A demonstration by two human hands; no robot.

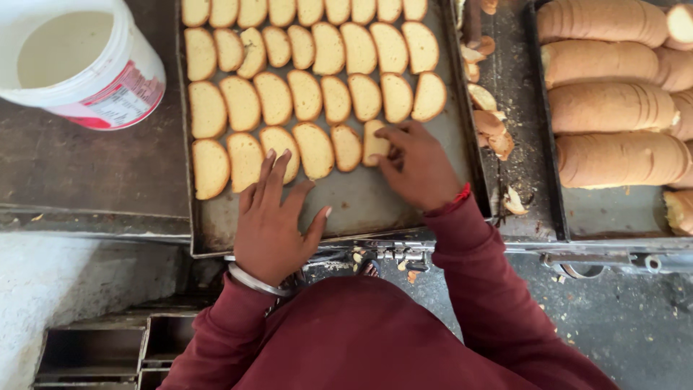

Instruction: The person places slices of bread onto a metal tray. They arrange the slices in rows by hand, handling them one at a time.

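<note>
A dark metal baking tray [404,209] holds several rows of pale oval bread slices [307,94]. My right hand [415,166] rests on the tray's front right part, its fingertips pinching the last slice [373,141] of the front row. My left hand [273,217] lies flat and spread on the tray's bare front, fingertips touching the slices [278,141] in the front row. It holds nothing. Both arms wear dark red sleeves; a metal bangle sits on the left wrist, a red thread on the right.
A white plastic bucket [79,61] stands on the dark surface at upper left. A second tray [613,213] at right carries several sliced bread loaves [610,108]. Broken crusts [491,123] lie between the trays. Empty loaf tins [108,350] sit at lower left.
</note>
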